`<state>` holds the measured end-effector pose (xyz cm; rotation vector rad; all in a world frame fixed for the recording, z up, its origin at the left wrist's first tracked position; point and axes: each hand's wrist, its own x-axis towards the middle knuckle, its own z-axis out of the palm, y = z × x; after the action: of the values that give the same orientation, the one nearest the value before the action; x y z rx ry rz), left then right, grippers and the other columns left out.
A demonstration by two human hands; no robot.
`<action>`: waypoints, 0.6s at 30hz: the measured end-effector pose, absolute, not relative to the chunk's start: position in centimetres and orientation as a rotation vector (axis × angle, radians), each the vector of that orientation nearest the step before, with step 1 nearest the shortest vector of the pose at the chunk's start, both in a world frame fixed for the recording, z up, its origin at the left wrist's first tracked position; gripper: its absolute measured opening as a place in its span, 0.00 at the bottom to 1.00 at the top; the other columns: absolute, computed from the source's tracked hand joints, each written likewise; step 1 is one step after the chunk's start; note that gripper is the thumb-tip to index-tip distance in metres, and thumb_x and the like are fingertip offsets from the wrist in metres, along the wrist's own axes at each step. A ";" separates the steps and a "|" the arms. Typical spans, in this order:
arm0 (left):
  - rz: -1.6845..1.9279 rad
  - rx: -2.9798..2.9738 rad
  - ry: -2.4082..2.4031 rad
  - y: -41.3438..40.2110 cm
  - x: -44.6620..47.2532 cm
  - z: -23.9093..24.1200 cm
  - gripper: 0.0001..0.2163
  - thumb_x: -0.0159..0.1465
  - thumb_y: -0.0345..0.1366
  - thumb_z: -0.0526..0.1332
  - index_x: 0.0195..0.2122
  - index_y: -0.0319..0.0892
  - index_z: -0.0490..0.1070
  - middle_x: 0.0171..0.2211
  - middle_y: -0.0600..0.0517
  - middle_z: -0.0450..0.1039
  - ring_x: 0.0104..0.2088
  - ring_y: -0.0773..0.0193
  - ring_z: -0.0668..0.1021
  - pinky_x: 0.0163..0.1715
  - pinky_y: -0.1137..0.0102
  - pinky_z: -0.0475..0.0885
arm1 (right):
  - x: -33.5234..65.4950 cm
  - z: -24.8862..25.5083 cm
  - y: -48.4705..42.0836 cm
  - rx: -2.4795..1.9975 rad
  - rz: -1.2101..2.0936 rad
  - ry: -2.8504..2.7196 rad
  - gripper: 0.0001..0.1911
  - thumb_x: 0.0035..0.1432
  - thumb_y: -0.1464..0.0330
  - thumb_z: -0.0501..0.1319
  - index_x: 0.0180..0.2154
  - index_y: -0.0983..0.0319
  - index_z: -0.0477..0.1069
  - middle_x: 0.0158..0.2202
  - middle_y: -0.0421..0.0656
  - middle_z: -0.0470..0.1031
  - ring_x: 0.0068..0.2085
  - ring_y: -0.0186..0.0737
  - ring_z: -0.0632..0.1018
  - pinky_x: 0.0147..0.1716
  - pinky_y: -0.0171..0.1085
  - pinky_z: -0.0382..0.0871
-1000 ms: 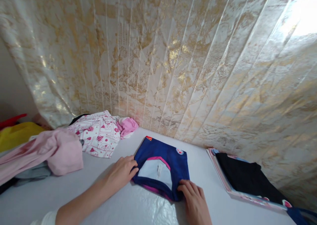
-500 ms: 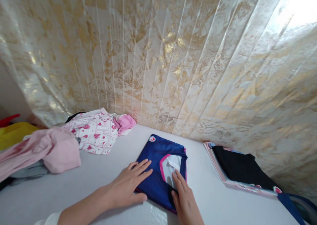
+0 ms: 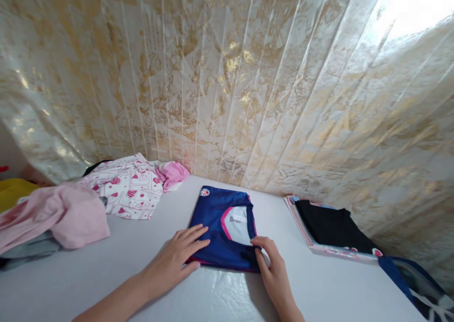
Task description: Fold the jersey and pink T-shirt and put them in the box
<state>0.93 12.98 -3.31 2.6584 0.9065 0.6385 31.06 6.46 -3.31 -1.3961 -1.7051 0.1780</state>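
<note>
A navy blue shirt [image 3: 220,218] lies folded into a rough rectangle on the white surface. Pink trim edges its neckline, a pale lining with a small label shows inside, and a round badge sits at its far left corner. Spread flat across the shirt's near left side is my left hand [image 3: 177,251], fingers apart. At the near right corner my right hand [image 3: 273,265] bends its thumb and fingers together over the shirt's edge beside the neckline, pinching the cloth.
To the left lie a pink garment [image 3: 78,213], a white garment with a red print [image 3: 131,189] and a bright pink cloth [image 3: 173,173]. A folded stack with a black garment [image 3: 333,225] on top stands at right, near a navy item [image 3: 400,279]. Behind hangs a gold-patterned curtain [image 3: 213,76].
My right hand has shifted from lying on the neckline to the near right corner, where its fingers close on the edge. The near edge now lies straighter. The view has turned slightly right.
</note>
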 end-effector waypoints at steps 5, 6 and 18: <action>0.809 2.568 0.783 13.2 0.1 -2.5 0.13 0.66 0.25 0.55 0.48 0.47 0.70 0.49 0.50 0.71 0.49 0.60 0.73 0.51 0.64 0.67 | 30.7 -2.0 4.1 -1.412 0.272 -1.977 0.18 0.51 0.80 0.52 0.42 0.57 0.68 0.45 0.44 0.70 0.49 0.43 0.71 0.48 0.43 0.68; 0.820 2.553 0.773 13.1 0.1 -2.3 0.12 0.66 0.24 0.55 0.46 0.46 0.69 0.47 0.50 0.72 0.47 0.61 0.73 0.49 0.65 0.68 | 30.6 -1.9 4.1 -1.417 0.280 -2.023 0.21 0.49 0.82 0.52 0.42 0.57 0.68 0.45 0.44 0.69 0.48 0.43 0.71 0.48 0.43 0.67; 0.839 2.642 0.823 11.6 -1.3 -1.0 0.10 0.68 0.24 0.50 0.38 0.43 0.68 0.45 0.49 0.68 0.43 0.64 0.73 0.43 0.70 0.69 | 31.8 -3.3 4.7 -1.448 0.123 -1.999 0.10 0.62 0.75 0.52 0.40 0.56 0.68 0.38 0.41 0.72 0.40 0.40 0.74 0.40 0.38 0.71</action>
<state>-1.33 11.59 -1.03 2.6420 0.8227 0.8388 31.83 4.72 -3.30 -1.4483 -1.9992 0.1227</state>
